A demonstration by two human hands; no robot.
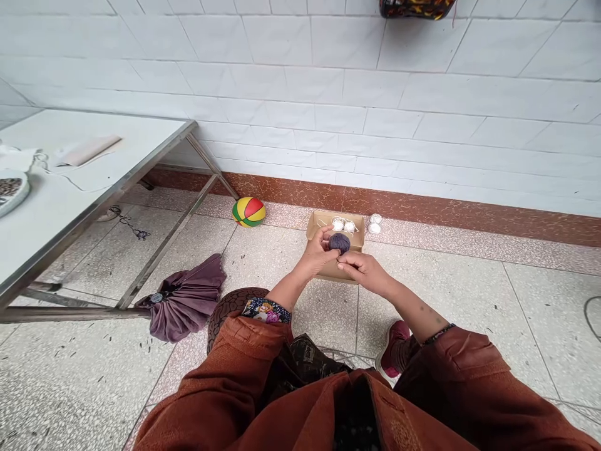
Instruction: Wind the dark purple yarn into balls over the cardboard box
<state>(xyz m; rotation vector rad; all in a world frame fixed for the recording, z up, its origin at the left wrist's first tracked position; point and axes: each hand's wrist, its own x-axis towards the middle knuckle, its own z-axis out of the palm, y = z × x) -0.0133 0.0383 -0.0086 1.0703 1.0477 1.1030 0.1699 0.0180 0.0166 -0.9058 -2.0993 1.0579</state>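
Yarn ball (339,242), dark grey-purple, round and closely wound, held by the person's two bare hands above an open, rectangular box of brown cardboard (312,223), the landmark for all places given here. The left hand (315,257) is clamped on the ball, its fingers curled around the far and left sides and its thumb along the near side. The right hand (364,270) has thumb and forefinger together at the ball's lower edge; whether they pinch a loose strand is too small to tell. Inside the box, toward the wall, lie two small white yarn balls (338,223) with loose ends. Just to the right of the box, on the speckled stone floor (446,288), sits a pair of white wound balls (374,223), touching one another. Left of the box rests a red, yellow and green panelled ball (248,212); farther left and nearer the wearer lies a gathered purple cloth bag (190,300), beside a white-topped, metal-framed table (141,134), well apart from the box.
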